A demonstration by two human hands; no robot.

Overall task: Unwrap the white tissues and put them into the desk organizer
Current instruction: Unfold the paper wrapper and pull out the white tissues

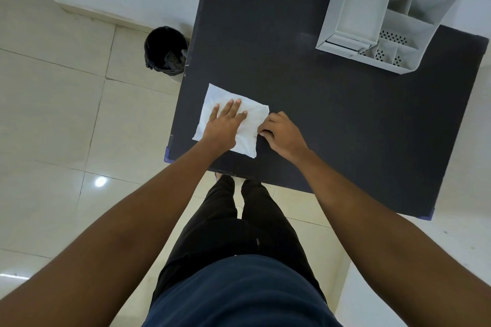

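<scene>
A white tissue (pixel 252 117) lies flat on the dark table (pixel 332 119) near its front left corner. My left hand (pixel 225 125) rests palm down on the tissue with its fingers spread and straight. My right hand (pixel 281 133) sits at the tissue's right edge with its fingers curled, pinching that edge. The grey desk organizer (pixel 358 2) stands at the table's far right; its several compartments look empty.
A round bin with a black liner (pixel 166 50) stands on the tiled floor to the left of the table. A pale wall runs behind the table. My legs are at the table's front edge.
</scene>
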